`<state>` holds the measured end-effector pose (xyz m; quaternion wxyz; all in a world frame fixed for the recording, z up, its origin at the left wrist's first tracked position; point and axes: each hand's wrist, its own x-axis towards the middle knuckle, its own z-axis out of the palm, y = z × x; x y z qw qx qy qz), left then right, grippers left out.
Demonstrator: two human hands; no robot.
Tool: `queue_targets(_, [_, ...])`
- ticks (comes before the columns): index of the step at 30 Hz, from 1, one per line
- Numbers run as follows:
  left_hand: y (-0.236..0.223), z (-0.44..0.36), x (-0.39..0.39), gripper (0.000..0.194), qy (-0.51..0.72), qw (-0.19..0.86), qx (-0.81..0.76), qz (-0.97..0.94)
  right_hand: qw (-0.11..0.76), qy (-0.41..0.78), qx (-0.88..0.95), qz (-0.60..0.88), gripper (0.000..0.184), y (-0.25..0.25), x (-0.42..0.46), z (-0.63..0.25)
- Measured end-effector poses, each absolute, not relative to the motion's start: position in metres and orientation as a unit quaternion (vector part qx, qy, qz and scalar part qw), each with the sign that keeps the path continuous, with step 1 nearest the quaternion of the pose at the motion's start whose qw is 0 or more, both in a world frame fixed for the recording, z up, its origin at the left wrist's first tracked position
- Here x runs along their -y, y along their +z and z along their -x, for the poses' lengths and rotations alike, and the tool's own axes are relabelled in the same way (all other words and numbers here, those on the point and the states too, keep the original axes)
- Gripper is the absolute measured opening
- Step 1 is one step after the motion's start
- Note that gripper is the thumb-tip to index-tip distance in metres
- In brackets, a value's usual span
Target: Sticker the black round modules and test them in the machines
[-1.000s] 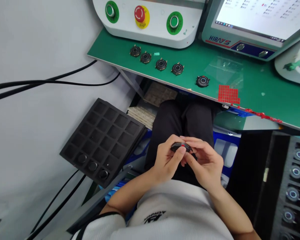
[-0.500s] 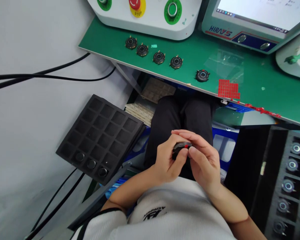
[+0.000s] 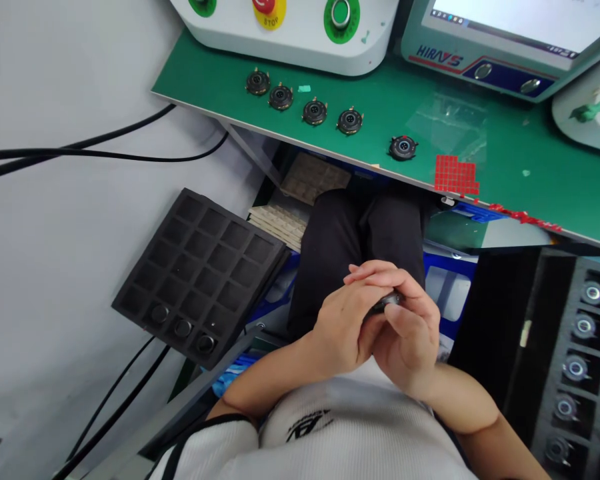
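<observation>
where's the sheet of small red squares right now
In the head view, the sheet of red squares lies near the front edge of the green table, right of the nearest round black device.

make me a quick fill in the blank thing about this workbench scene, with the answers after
The dark round part is held between the left hand and the ____ hand. The black compartment tray beside the left arm holds ____ round pieces. The grid of small squares is coloured ____. The tabletop is ____.
Missing words: right; three; red; green.
</observation>
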<state>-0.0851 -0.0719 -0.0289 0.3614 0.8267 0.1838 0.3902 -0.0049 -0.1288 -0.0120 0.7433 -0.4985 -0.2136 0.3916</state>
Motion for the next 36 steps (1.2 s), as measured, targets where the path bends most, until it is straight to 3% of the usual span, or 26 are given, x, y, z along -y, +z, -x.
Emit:
queue_targets(11, [-0.034,0.081,0.07,0.026,0.384,0.305,-0.144,-0.859,0.78,0.375,0.111,0.488,0.02,-0.015,0.127,0.015])
queue_targets(13, [-0.032,0.081,0.069,0.022,0.368,0.371,-0.149,-0.839,0.774,0.389,0.114,0.486,0.019,-0.017,0.129,0.011])
queue_targets(16, [-0.022,0.08,0.065,0.017,0.294,0.625,-0.186,-0.699,0.73,0.428,0.169,0.506,0.02,-0.02,0.136,0.001])
queue_targets(18, [-0.014,0.079,0.063,0.022,0.243,0.786,-0.193,-0.534,0.72,0.378,0.263,0.519,0.034,-0.022,0.141,-0.006])
queue_targets(20, [-0.008,0.078,0.062,0.028,0.207,0.876,-0.175,-0.4,0.718,0.281,0.37,0.518,0.056,-0.024,0.143,-0.013])
queue_targets(23, [-0.003,0.074,0.064,0.029,0.154,0.932,-0.147,-0.294,0.708,0.202,0.463,0.493,0.069,-0.026,0.143,-0.02])
queue_targets(28, [-0.004,0.071,0.066,0.035,0.11,0.956,-0.145,-0.229,0.714,0.18,0.487,0.47,0.073,-0.029,0.142,-0.025])
queue_targets(36, [-0.003,0.074,0.067,0.037,0.109,0.959,-0.13,-0.228,0.751,0.236,0.446,0.425,0.059,-0.03,0.146,-0.023])
